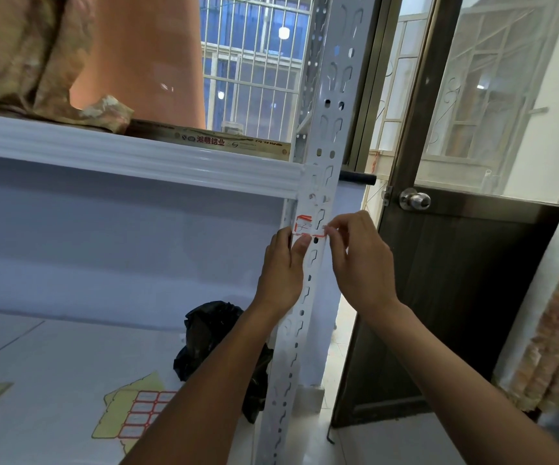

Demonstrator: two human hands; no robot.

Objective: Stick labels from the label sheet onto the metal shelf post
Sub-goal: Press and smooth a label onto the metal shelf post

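Metal shelf post: pale grey, perforated with slots and round holes, running from the upper centre down to the lower centre, leaning slightly, standing against the end of a white ribbed shelf edge. Label: white with red border and a handwritten mark, lying across the post face below the shelf edge, its right end lifting off the metal toward the right. Left hand: resting against the post's left side, thumb pressing on the label's lower left corner, fingers wrapping behind the post, not closing on anything loose. Right hand: hovering just right of the post, thumb and forefinger pinching the label's right end. Label sheet: yellowish backing carrying 2 columns of red-bordered labels, lying flat on the lower shelf surface at lower left, partly hiding behind the left forearm, well apart from the post. Black plastic bag: crumpled, sitting on the same surface beside the post and behind the left forearm. Brown door with round metal knob: standing open to the right of the post. Barred window: showing behind the post at upper centre. Patterned cloth: bunching on top of the upper shelf at upper left.
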